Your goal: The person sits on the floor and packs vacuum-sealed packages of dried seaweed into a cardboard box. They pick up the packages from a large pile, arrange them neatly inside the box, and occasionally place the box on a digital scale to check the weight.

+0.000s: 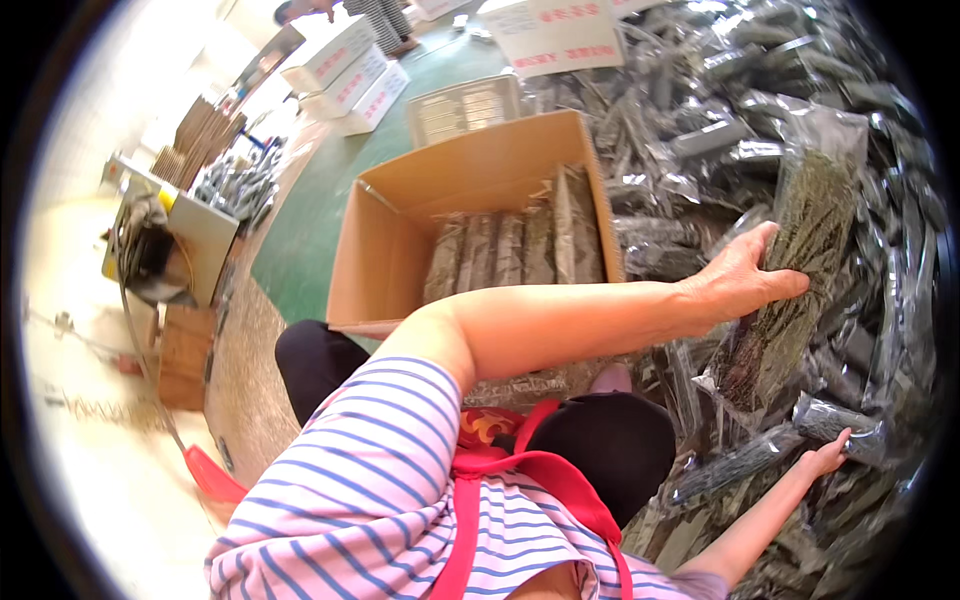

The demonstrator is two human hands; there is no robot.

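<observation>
My left hand [745, 280] reaches across to the right and grips a long clear plastic packet of dark, stringy dried plant stuff [805, 225]. The thumb lies over the packet's face, and the other fingers are partly hidden at its edge. This packet is tilted up above the heap. Lower right, my right hand [826, 457] has its fingers closed against the end of a smaller clear-wrapped packet [840, 422]. Left of my left hand stands an open cardboard carton [390, 245], with several similar packets [510, 250] lined up side by side inside.
A wide heap of plastic-wrapped packets [710, 140] covers the right side. Beyond the carton are a pale plastic basket [465, 110], white printed boxes [350, 85] and another white box [555, 35]. A metal machine [200, 240] stands left. Another person [380, 20] is far back.
</observation>
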